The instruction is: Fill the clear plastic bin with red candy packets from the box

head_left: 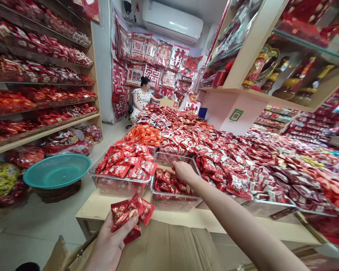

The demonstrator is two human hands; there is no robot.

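Red packets (131, 214) are gripped by the left hand (111, 239), thumb across them. To the right, similar packets (169, 183) are held in a part-filled clear bin (172, 203); above it the right hand (183, 172) is poised, fingers curled; whether anything is held cannot be told. Packet handling with 2 hands seems the step; a steady left grip appears called for.

1. The held packets (131, 211) are red with golden print.
2. The basin (59, 171) is of teal colour.
3. The dress (138, 98) is white with black dots.
4. The air conditioner (172, 22) is white.
5. The cardboard (171, 246) is brown.
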